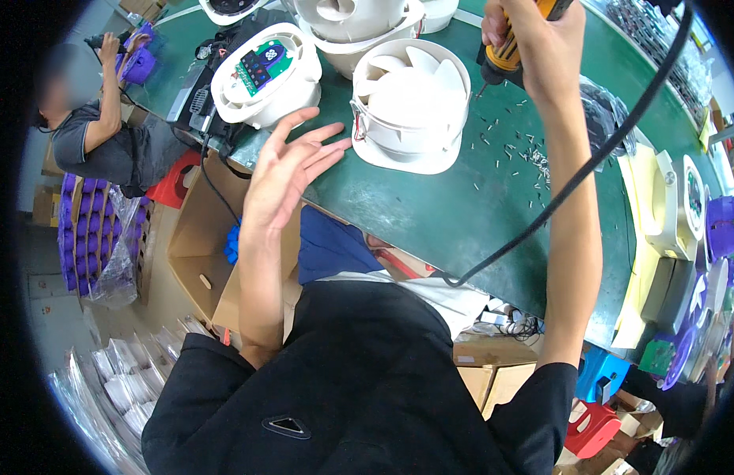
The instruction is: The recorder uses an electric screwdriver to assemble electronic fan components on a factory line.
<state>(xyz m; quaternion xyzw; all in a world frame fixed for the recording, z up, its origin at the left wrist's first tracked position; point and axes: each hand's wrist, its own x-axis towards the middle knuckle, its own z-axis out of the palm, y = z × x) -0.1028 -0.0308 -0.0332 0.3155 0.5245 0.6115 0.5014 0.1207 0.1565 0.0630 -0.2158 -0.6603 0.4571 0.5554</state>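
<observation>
My right hand (pixel 547 49) is wrapped round a yellow and black electric screwdriver (pixel 506 57), its bit pointing down above the green table. Left of the bit stands a white fan housing (pixel 410 141) with its white blades facing up and short red wires at its side. My left hand (pixel 281 176) is open, fingers spread, with the fingertips close to the housing's left edge; whether they touch it I cannot tell. Small loose screws (pixel 533 165) lie scattered on the table below the screwdriver.
A white oval unit with a green circuit board (pixel 264 67) sits at the left, beside stacked white housings (pixel 359 24). A black cable (pixel 576 178) hangs across my right forearm. Clear plastic bags (pixel 606 111) lie to the right. An open carton (pixel 201 237) stands below the left edge; a co-worker (pixel 106 142) sits beyond.
</observation>
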